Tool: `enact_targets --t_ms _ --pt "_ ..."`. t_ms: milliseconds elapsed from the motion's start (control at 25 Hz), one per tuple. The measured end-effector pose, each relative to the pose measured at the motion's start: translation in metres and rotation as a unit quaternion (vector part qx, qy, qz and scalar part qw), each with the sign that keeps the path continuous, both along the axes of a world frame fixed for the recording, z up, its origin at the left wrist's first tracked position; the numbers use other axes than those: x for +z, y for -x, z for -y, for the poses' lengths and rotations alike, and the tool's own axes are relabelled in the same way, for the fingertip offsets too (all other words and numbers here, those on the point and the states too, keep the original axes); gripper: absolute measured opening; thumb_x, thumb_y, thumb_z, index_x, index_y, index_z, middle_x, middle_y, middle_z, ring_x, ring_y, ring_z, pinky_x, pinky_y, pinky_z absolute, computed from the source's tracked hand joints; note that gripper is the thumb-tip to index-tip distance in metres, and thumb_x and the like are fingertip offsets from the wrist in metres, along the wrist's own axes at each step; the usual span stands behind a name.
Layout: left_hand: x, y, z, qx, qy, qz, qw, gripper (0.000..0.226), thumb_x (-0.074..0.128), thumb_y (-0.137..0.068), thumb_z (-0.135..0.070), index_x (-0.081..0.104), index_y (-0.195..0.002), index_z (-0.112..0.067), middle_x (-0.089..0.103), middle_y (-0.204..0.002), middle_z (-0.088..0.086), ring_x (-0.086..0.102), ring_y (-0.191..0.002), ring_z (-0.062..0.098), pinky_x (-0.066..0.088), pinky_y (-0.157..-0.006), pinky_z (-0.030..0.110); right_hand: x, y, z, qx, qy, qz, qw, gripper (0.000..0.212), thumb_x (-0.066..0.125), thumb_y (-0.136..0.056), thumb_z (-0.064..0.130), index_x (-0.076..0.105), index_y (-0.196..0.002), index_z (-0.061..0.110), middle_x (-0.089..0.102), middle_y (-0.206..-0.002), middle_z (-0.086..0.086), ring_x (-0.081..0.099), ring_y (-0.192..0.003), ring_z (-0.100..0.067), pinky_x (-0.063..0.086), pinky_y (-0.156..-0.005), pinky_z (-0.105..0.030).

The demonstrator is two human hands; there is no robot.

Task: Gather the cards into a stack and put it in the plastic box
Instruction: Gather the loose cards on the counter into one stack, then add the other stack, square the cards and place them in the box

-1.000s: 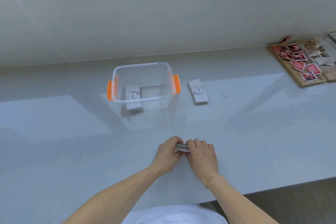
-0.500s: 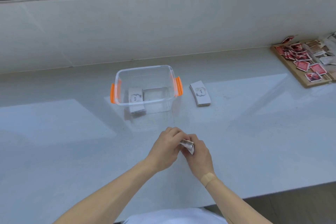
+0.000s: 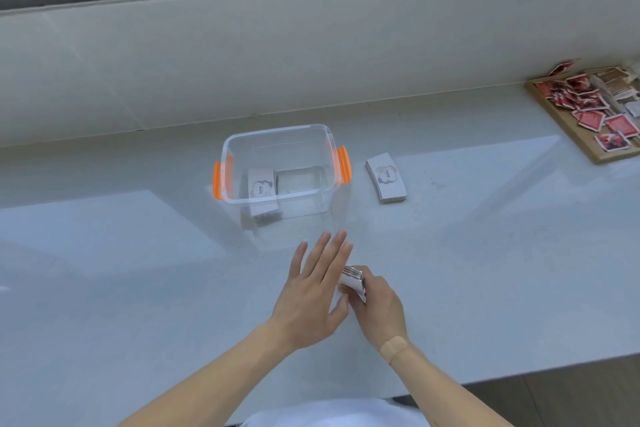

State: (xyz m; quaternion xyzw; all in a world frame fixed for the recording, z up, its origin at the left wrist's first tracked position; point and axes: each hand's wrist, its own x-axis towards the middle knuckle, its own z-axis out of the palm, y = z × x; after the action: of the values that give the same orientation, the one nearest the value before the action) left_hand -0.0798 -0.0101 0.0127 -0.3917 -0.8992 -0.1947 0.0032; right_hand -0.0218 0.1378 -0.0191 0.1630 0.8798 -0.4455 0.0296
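Note:
A clear plastic box (image 3: 327, 135) with orange handles stands mid-counter, and one white card stack (image 3: 262, 187) lies inside it at the left. A second white stack (image 3: 386, 177) printed "love" lies on the counter just right of the box. My right hand (image 3: 381, 305) grips a third stack of cards (image 3: 354, 281) on edge, in front of the box. My left hand (image 3: 311, 291) is beside that stack with fingers spread and straight, its palm side against the cards.
A wooden tray (image 3: 568, 135) with several red and brown packets sits at the far right of the grey counter (image 3: 104, 253). A pale wall runs behind the box. The counter's front edge is close to my body.
Both hands held the stack flat on the counter; the right hand has since tipped it up on edge and lifted it, and the left hand has let go and spread its fingers.

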Motion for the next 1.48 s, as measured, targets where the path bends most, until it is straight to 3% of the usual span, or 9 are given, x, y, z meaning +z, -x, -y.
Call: enact_targets --t_ms 480,560,640,720,760,960,1200,1320,1480 --pt "-0.01 -0.018 0.001 -0.07 0.052 -0.024 0.996 0.081 0.052 -0.086 -0.035 0.013 -0.154 -0.013 0.008 -0.164 0.003 0.005 -0.151 0.021 0.013 -0.118 0.051 -0.003 0.001 0.0 0.012 -0.038 0.005 0.999 0.027 0.057 -0.088 0.035 0.037 -0.082 0.052 0.05 -0.066 0.012 0.05 -0.068 -0.003 0.033 -0.05 -0.019" --pt "-0.012 -0.017 0.004 -0.027 -0.03 0.036 0.999 0.084 0.055 -0.085 -0.029 0.008 -0.154 -0.015 0.004 -0.164 0.001 0.003 -0.151 0.018 0.006 -0.121 0.043 -0.002 0.001 -0.002 0.016 -0.027 0.003 0.999 0.014 0.057 -0.088 0.04 0.045 -0.092 0.046 0.057 -0.073 0.011 0.052 -0.073 -0.005 0.039 -0.054 -0.023" --pt "-0.005 -0.015 0.005 0.122 -0.208 0.243 0.94 0.086 0.055 -0.083 -0.021 0.005 -0.153 -0.028 0.002 -0.164 -0.009 0.002 -0.149 0.008 0.004 -0.121 0.026 -0.003 0.002 -0.002 0.016 -0.025 -0.007 1.0 0.015 0.058 -0.089 0.045 0.05 -0.101 0.04 0.061 -0.08 0.011 0.053 -0.078 -0.009 0.043 -0.058 -0.028" --pt "-0.001 -0.014 0.0 0.248 -0.355 0.432 0.791 0.082 0.049 -0.08 -0.018 0.008 -0.146 -0.043 0.005 -0.16 -0.022 0.005 -0.146 -0.004 0.01 -0.119 0.023 -0.004 0.003 -0.003 0.023 -0.034 -0.02 0.999 0.016 0.058 -0.089 0.046 0.052 -0.103 0.038 0.061 -0.082 0.011 0.052 -0.08 -0.011 0.044 -0.059 -0.03" --pt "0.0 -0.017 -0.005 0.263 -0.372 0.466 0.758 0.082 0.047 -0.077 -0.017 0.011 -0.145 -0.044 0.009 -0.159 -0.023 0.009 -0.144 -0.007 0.013 -0.119 0.025 -0.005 0.003 -0.003 0.03 -0.035 -0.024 0.999 0.016 0.058 -0.09 0.045 0.052 -0.103 0.037 0.062 -0.083 0.011 0.052 -0.081 -0.011 0.045 -0.06 -0.032" --pt "0.002 -0.024 -0.021 0.187 -0.313 0.537 0.76 0.079 0.045 -0.07 -0.012 0.029 -0.143 -0.038 0.033 -0.149 -0.024 0.03 -0.13 -0.019 0.037 -0.092 0.003 -0.004 0.006 -0.009 0.033 0.002 0.009 0.999 0.016 0.054 -0.09 0.047 0.049 -0.102 0.037 0.064 -0.083 0.009 0.058 -0.078 -0.011 0.051 -0.062 -0.035" --pt "0.004 0.002 -0.057 0.287 -0.271 0.526 0.754 0.034 0.057 -0.084 -0.015 0.063 -0.113 -0.03 0.071 -0.11 -0.01 0.063 -0.108 0.009 0.049 -0.089 0.023 0.011 0.026 -0.058 0.127 0.014 0.112 0.985 0.033 0.053 -0.09 0.047 0.048 -0.112 0.023 0.069 -0.093 -0.001 0.064 -0.082 -0.022 0.053 -0.069 -0.039" --pt "0.0 0.011 -0.086 0.33 -0.216 0.547 0.738 0.026 0.059 -0.085 -0.007 0.067 -0.105 -0.022 0.071 -0.097 0.002 0.066 -0.09 0.021 0.051 -0.095 0.043 0.017 0.037 -0.096 0.142 0.092 0.177 0.969 0.037 0.058 -0.086 0.043 0.054 -0.118 0.025 0.07 -0.104 0.003 0.065 -0.094 -0.016 0.054 -0.082 -0.039" --pt "0.002 0.02 -0.125 0.329 -0.241 0.613 0.677 0.026 0.06 -0.086 -0.004 0.065 -0.109 -0.015 0.072 -0.099 0.009 0.072 -0.088 0.023 0.059 -0.083 0.037 0.021 0.053 -0.145 0.146 0.164 0.211 0.952 0.03 0.064 -0.086 0.031 0.061 -0.115 0.025 0.07 -0.108 0.004 0.065 -0.097 -0.012 0.057 -0.084 -0.039"
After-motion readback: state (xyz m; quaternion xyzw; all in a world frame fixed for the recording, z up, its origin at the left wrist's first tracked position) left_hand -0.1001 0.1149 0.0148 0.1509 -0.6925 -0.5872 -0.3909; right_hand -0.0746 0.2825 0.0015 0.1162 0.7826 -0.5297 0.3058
